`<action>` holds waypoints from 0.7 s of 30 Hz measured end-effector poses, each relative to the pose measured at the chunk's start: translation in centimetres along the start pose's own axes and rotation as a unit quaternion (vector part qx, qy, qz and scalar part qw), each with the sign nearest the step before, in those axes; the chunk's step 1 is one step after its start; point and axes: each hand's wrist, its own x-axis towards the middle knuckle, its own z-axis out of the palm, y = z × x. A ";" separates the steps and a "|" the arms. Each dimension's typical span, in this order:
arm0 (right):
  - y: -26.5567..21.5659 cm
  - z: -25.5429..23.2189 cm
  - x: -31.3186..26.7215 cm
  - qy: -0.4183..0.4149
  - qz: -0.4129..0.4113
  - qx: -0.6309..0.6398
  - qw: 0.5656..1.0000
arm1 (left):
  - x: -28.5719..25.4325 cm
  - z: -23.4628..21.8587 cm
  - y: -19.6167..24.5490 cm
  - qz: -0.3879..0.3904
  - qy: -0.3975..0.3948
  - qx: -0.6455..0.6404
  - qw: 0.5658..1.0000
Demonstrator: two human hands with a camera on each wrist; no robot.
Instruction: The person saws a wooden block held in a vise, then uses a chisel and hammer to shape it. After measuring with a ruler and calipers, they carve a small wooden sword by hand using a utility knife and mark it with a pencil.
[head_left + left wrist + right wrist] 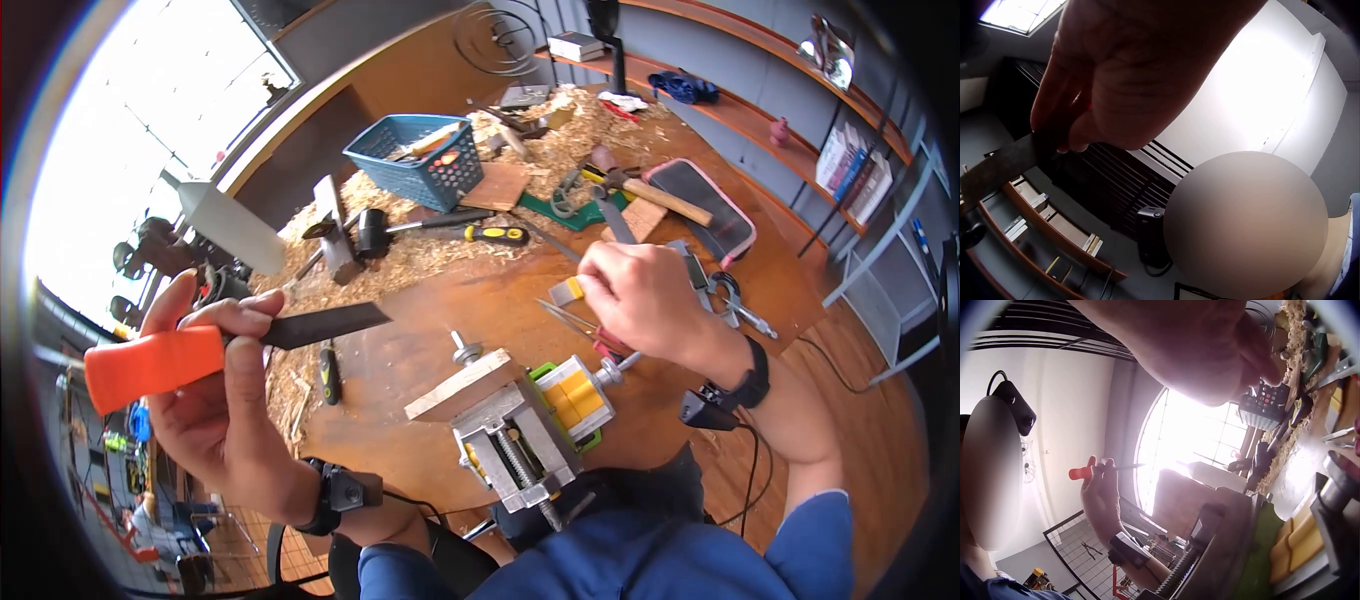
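left wrist view shows blade (1000, 165); head adds vise (540, 432)

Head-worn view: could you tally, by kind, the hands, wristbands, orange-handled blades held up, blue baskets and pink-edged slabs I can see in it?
Hands: 2, left hand and right hand
Wristbands: 2, left wristband and right wristband
Orange-handled blade: 1
Blue basket: 1
Pink-edged slab: 1
Total: 7
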 end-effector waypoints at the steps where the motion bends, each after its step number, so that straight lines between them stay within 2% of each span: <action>1: 0.1 -0.2 0.3 0.001 0.000 0.008 1.000 | 0.1 0.0 0.1 -0.003 0.005 0.000 1.000; 4: 0.8 0.1 3.0 0.008 -0.014 0.040 0.999 | 0.5 0.3 0.2 -0.012 0.013 0.004 1.000; 7: 1.7 0.9 9.9 0.005 -0.037 0.138 0.990 | 1.5 0.2 1.5 -0.007 -0.004 0.029 1.000; 9: 1.8 0.2 14.1 0.005 0.021 0.199 0.980 | 1.7 -0.4 2.2 0.008 -0.010 0.048 0.999; 11: 1.3 -1.1 15.6 0.068 -0.016 0.183 0.981 | 1.0 -1.2 3.1 -0.007 0.008 0.057 0.998; 12: 0.9 -2.1 15.4 0.089 -0.027 0.184 0.979 | 0.4 -1.6 3.4 -0.024 0.020 0.062 0.998; 13: 0.3 -3.1 14.4 0.075 -0.018 0.177 0.981 | -0.1 -3.2 3.2 -0.039 -0.001 0.086 0.996; 14: -0.3 -3.8 12.7 0.056 -0.010 0.174 0.983 | -0.9 -3.7 3.0 -0.050 0.013 0.101 0.994; 16: -0.9 -3.9 8.1 -0.008 0.035 0.222 0.974 | -2.4 -5.1 2.7 -0.132 -0.017 0.138 0.981; 18: -1.9 -3.9 2.5 -0.044 0.037 0.189 0.980 | -3.3 -6.7 2.4 -0.197 -0.079 0.252 0.944; 21: -1.5 -3.8 -4.3 -0.101 0.091 0.202 0.970 | -4.9 -8.7 0.1 -0.280 -0.202 0.337 0.876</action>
